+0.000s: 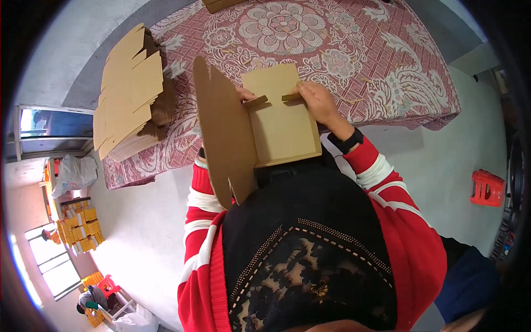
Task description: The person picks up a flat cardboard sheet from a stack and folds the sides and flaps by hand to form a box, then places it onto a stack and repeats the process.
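Observation:
A partly folded brown cardboard box [283,133] is held in front of my body, at the table's near edge. Its tall lid panel [224,130] stands up along the left side, and two small flaps are bent inward near the far panel. My right hand [316,102] pinches the right flap and side wall between thumb and fingers. Most of my left hand [244,94] is hidden behind the lid panel; its visible fingers close on the box by the left flap.
A tall stack of flat cardboard blanks [130,88] lies on the table's left end. A patterned red-and-white cloth [343,61] covers the table. Another cardboard piece [221,4] is at the far edge. A red stool [487,188] stands right; yellow stacks [80,227] and a person [91,299] are far left.

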`<state>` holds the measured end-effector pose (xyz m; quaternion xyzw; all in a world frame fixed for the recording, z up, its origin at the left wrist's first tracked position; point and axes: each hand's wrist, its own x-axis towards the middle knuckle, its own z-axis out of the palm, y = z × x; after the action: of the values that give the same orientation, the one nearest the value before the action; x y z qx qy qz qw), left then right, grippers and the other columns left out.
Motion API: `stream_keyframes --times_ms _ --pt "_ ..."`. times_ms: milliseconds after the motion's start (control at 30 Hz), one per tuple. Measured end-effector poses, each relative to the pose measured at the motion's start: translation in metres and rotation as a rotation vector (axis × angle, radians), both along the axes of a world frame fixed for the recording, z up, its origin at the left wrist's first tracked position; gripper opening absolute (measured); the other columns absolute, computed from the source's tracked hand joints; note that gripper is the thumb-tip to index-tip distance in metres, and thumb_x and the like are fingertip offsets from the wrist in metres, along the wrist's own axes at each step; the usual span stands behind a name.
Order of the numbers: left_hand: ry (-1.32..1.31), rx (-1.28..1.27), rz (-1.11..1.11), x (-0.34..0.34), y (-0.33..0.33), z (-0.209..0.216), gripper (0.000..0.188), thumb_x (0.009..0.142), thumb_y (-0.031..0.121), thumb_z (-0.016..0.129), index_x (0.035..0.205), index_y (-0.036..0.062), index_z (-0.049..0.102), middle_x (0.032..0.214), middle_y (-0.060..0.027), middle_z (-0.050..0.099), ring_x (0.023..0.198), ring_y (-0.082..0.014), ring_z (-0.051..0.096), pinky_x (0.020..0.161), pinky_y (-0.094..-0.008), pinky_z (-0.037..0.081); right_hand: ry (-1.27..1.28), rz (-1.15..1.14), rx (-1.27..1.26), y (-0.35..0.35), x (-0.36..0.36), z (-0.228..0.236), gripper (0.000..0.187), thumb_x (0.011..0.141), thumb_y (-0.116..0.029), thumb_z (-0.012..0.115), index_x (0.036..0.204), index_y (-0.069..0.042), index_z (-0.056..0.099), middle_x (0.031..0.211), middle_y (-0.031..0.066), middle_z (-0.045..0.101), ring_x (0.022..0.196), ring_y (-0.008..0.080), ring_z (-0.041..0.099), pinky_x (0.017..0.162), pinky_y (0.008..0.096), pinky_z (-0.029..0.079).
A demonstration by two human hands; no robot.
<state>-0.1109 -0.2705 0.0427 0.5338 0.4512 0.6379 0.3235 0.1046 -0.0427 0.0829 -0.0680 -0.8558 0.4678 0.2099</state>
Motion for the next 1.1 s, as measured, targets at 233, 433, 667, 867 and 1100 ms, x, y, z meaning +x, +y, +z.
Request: stream_keyframes --times_ms 233,433,667,867,1100 --pt "-0.514 -0.252 0.027 0.013 0.001 0.011 0.049 0.101 0.027 0.052 0.142 -0.0003 0.044 0.11 -0.0108 0.063 0.099 -0.0153 0.057 0.098 -0.0327 0.041 -0.089 -0.275 0.056 0.004 -0.005 0.018 0.041 0.09 -0.023 0.07 0.122 0.0 0.06 0.11 0.0131 0.058 0.082 0.0159 0.061 0.079 0.0288 0.049" --pt "-0.68 -0.499 -0.154 -0.011 -0.001 -0.002 0.067 0.102 0.034 0.051 0.154 0.0007 0.023 0.11 -0.0099 0.063 0.099 -0.0139 0.057 0.096 -0.0319 0.043 -0.173 -0.205 -0.242 -0.01 -0.009 0.032 0.072 0.079 -0.015 0.08 0.139 0.0 0.044 0.128 0.0189 0.051 0.089 0.015 0.063 0.08 0.0269 0.051" --pt "-0.437 -0.271 -0.148 0.007 -0.001 0.004 0.075 0.102 0.042 0.051 0.154 -0.0007 0.02 0.109 -0.0107 0.062 0.099 -0.0147 0.057 0.091 -0.032 0.046 -0.123 -0.154 -0.536 -0.005 -0.007 0.031 0.094 0.072 -0.005 0.082 0.148 0.003 0.027 0.13 0.0212 0.052 0.097 0.0163 0.065 0.08 0.0274 0.053" --pt "-0.401 -0.13 0.015 0.041 -0.015 0.039 0.065 0.102 0.039 0.052 0.15 0.0011 0.031 0.109 -0.0102 0.062 0.101 -0.0158 0.057 0.091 -0.0315 0.046 -0.03 -0.168 -0.564 -0.022 -0.001 0.027 0.077 0.08 -0.001 0.074 0.146 0.001 0.035 0.108 0.0059 0.062 0.084 0.0086 0.061 0.077 0.0233 0.05" --pt "0.168 -0.288 0.276 0.04 -0.025 0.05 0.041 0.1 0.031 0.055 0.125 -0.0015 0.053 0.108 -0.0073 0.063 0.098 -0.0156 0.059 0.086 -0.0297 0.049 0.085 -0.252 -0.423 -0.032 -0.006 0.011 0.032 0.086 0.001 0.066 0.118 -0.001 0.061 0.099 0.0022 0.062 0.082 0.0078 0.059 0.075 0.0228 0.049"
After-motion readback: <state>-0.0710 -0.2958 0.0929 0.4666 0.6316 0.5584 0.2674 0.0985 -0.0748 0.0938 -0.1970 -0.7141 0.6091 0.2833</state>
